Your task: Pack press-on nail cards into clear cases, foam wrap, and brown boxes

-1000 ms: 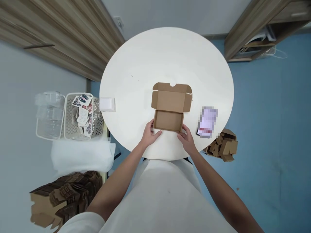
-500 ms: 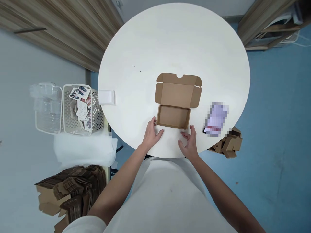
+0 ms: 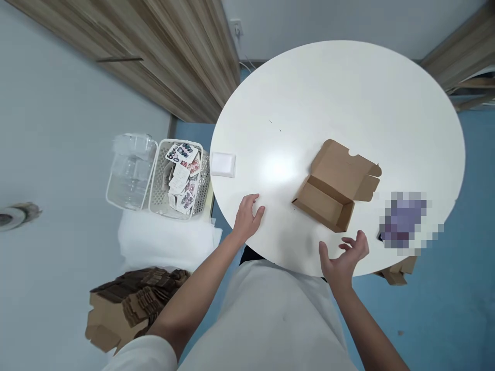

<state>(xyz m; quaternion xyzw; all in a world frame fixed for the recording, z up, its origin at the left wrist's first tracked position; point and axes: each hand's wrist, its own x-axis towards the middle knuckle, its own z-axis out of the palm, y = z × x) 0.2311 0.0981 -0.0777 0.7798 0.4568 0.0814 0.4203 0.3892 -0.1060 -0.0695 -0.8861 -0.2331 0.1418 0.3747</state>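
Carton box (image 3: pixel 320 201) is set near the centre of the tabletop (image 3: pixel 340 87), toward 6 o'clock; lid (image 3: pixel 341 167) is folded back toward 1, presumably so the inside is left reachable. Both grips released, nothing held: left hand (image 3: pixel 246 219) spread at 8, right hand (image 3: pixel 344 257) half-curled at 6, just off the box. Pixelated item (image 3: pixel 406 219) at 4 can't be identified; cardboard (image 3: pixel 396 276) beyond 5 is partly hidden by the tabletop.

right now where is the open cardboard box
In the head view, the open cardboard box lies right of centre on the white table, just beyond the right hand and left of the pixelated purple item.
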